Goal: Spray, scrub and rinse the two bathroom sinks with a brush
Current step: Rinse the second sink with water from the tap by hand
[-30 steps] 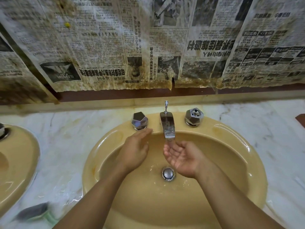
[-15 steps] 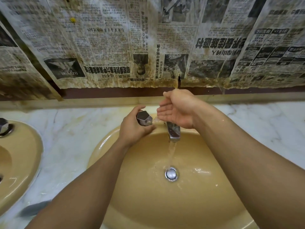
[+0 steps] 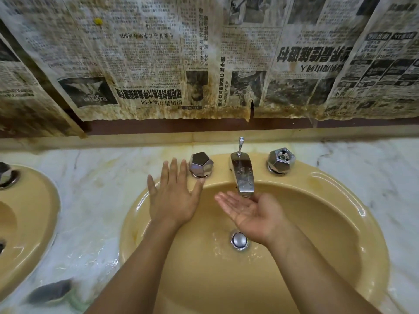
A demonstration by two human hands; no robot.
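A yellow sink [image 3: 328, 223] fills the middle of the view, with a chrome drain plug [image 3: 238, 239] and a chrome spout [image 3: 242, 175]. My left hand [image 3: 173, 196] lies flat and open over the sink's back left rim, its fingertips beside the left faceted knob [image 3: 200, 164]. My right hand [image 3: 251, 211] is cupped palm up right under the spout's mouth and holds nothing. Wet ripples show around the drain. A second yellow sink [image 3: 29, 223] is cut off at the left edge. A dark brush [image 3: 51, 291] lies on the counter between the two sinks.
The right knob [image 3: 280, 161] stands behind the basin. Wet white marble counter [image 3: 95, 189] surrounds both sinks. Stained newspaper [image 3: 204, 60] covers the wall above a low backsplash ledge. The left sink's chrome knob [image 3: 6, 175] shows at the far left.
My right hand came down from above the spout to a cupped position under it. My left hand let go of the left knob and spread flat beside it.
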